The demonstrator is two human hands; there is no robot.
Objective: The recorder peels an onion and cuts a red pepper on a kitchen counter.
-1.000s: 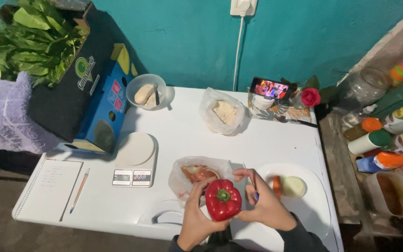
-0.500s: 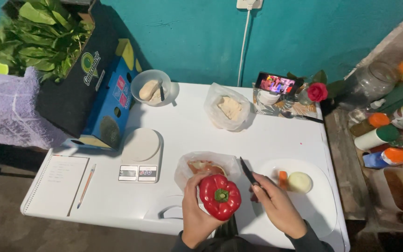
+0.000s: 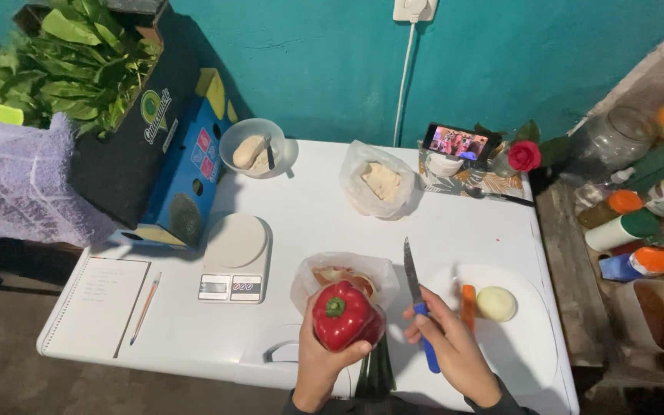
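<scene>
My left hand [image 3: 323, 366] grips a red bell pepper [image 3: 345, 315] with a green stem, held just above the near edge of the white table [image 3: 317, 207]. My right hand [image 3: 451, 347] holds a knife [image 3: 416, 296] by its blue handle, blade pointing away from me, to the right of the pepper. Behind the pepper lies a clear plastic bag [image 3: 343, 273] with reddish food inside. On the white cutting board [image 3: 520, 330] to the right lie a carrot piece [image 3: 468, 306] and a peeled onion half [image 3: 496, 303].
A kitchen scale [image 3: 234, 257], a notebook [image 3: 94, 303] with a pencil [image 3: 145, 306], a bowl [image 3: 253, 147], a bagged pale food [image 3: 380, 182], a phone [image 3: 456, 143] and a red rose [image 3: 524, 155] are on the table. A box of leafy greens [image 3: 78, 61] stands left; bottles [image 3: 639, 230] line the right.
My right hand left the pepper, took up the blue-handled knife and now holds it beside the pepper. My left hand kept hold of the pepper.
</scene>
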